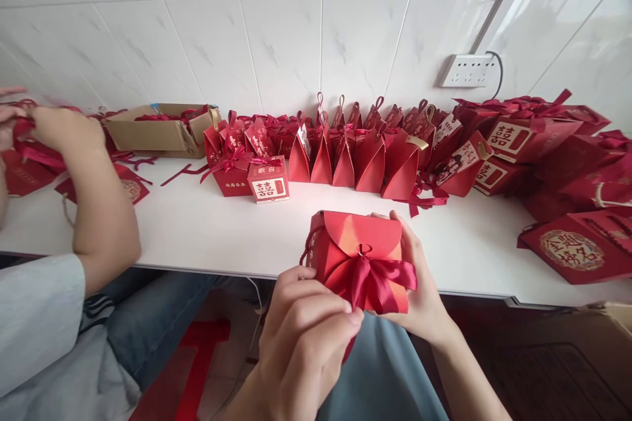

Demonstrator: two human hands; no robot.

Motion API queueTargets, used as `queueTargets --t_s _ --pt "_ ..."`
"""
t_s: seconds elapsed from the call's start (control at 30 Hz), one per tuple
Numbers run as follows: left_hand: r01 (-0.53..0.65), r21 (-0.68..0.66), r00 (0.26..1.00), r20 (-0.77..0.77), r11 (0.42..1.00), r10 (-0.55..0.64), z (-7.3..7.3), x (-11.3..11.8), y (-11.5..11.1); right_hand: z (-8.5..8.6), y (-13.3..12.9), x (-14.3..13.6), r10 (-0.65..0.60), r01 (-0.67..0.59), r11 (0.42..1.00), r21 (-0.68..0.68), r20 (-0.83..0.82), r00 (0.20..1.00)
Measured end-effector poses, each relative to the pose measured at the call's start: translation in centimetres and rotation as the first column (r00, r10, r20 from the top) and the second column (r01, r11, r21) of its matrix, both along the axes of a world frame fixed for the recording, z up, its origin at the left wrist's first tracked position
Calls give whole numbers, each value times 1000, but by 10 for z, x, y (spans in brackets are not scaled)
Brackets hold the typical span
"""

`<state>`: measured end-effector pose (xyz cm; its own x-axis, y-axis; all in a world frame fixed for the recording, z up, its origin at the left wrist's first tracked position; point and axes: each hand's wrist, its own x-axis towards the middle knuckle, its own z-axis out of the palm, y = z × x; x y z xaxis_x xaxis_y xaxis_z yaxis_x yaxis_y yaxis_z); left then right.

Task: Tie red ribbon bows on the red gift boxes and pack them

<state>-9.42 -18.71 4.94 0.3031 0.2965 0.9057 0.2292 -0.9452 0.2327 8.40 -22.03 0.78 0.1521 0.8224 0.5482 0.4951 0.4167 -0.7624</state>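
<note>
Held over the table's front edge is a red gift box [363, 233] with curved closing flaps. A dark red satin ribbon bow [370, 279] is tied at the middle of its top, and a twisted cord shows at its left side. My left hand [309, 325] grips the box's near left side, its fingertips close to the bow's lower loop. Around the right side wraps my right hand [419, 283], its fingers partly hidden behind the box.
A white table [207, 237] runs along the tiled wall. Rows of red boxes [345, 161] stand at the back, with stacked boxes [533, 135] at right. A cardboard carton [153, 135] holds red ribbons. At left, a co-worker's arm [101, 191] reaches over other red boxes.
</note>
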Motion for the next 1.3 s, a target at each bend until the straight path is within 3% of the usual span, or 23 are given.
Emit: queueTargets --t_s 0.27,0.43,0.53,0.63,0.73,0.83,0.93,1.03,1.17,1.3 --pt "-59 69 998 -22 996 60 2 -3 -6 2 -4 0 -11 11 1000 -3 7 1000" --pt "60 -155 997 62 986 -51 -3 -5 0 4 -6 2 3 -3 1000 -2 4 1000" --pt "58 -377 986 165 925 5 -9 -3 10 6 -6 6 0 1 999 -38 21 1000" --pt "14 -553 986 148 833 82 -13 0 22 7 -5 10 19 -15 998 -59 57 998" --pt "-8 -659 991 98 752 96 -18 1 35 9 -3 13 18 -10 998 -65 119 993" --pt "-74 -684 994 9 725 110 -27 1 48 11 -2 18 -15 23 998 -61 128 992" --pt "-125 -639 992 -56 759 116 -39 0 59 11 -1 25 -122 124 990 -61 30 992" --pt "-125 -600 992 -66 790 106 -52 3 65 5 1 36 -172 158 984 -88 -191 966" --pt "-63 -611 998 -59 789 34 -60 10 63 -3 7 44 -77 77 997 -18 -452 889" --pt "39 -596 994 -57 802 -91 -57 18 52 6 12 34 17 -39 999 -24 -597 802"
